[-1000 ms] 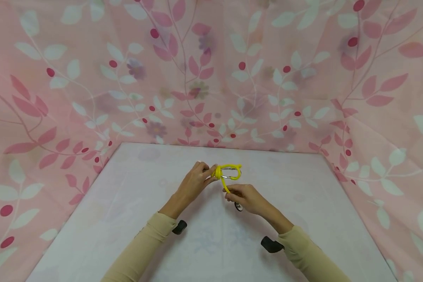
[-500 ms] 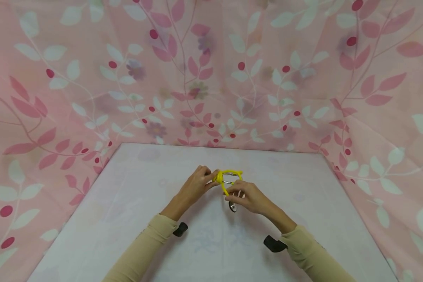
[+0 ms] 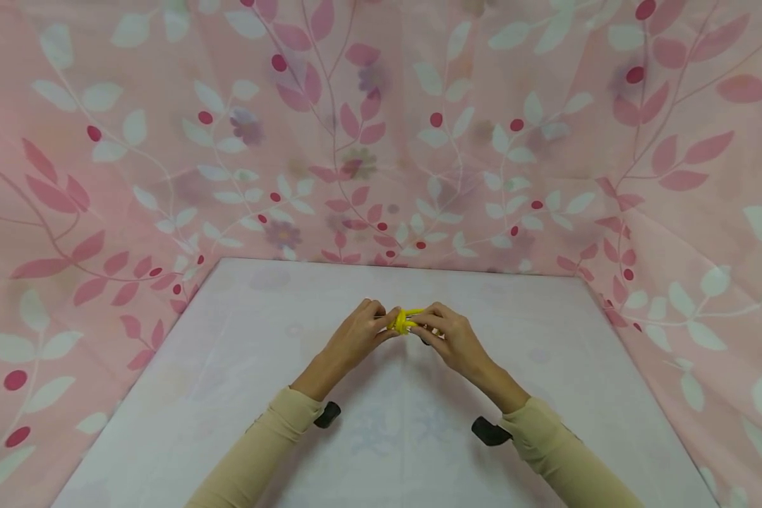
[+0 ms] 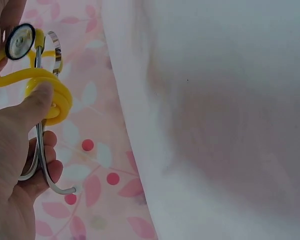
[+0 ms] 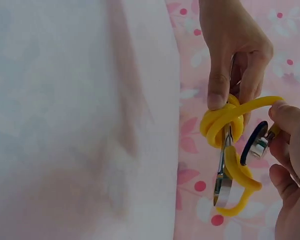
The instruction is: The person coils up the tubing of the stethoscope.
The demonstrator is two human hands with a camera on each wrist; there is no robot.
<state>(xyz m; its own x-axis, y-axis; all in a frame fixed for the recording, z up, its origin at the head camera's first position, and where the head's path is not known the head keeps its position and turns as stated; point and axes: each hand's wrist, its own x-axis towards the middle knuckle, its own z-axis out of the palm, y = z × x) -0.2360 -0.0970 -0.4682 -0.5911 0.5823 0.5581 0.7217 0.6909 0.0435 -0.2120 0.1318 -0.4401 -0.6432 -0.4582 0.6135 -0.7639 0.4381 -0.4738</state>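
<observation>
A stethoscope with yellow tubing point(image 3: 401, 322) is held up over the white table. Its tubing is wound in a coil point(image 4: 61, 102) round the metal ear tubes point(image 4: 45, 165), whose bent ends show below the coil in the left wrist view. My left hand point(image 3: 354, 337) grips the coil and ear tubes, thumb pressed on the yellow turns. To its right, my right hand point(image 3: 452, 342) pinches the tubing's end section near the round chest piece point(image 5: 259, 147). A yellow loop point(image 5: 235, 172) runs past the metal spring on the far side of the coil. Right fingers partly hide the loop in the head view.
The white table point(image 3: 279, 395) lies beneath both hands. Pink leaf-patterned cloth point(image 3: 394, 141) rises behind it and along both sides. A black wrist device point(image 3: 490, 432) sits under the right sleeve, and another point(image 3: 327, 415) under the left.
My right hand has moved up and left, carrying the tubing end and chest piece from below the coil to beside it. My left hand keeps its grip, shifted slightly right and down.
</observation>
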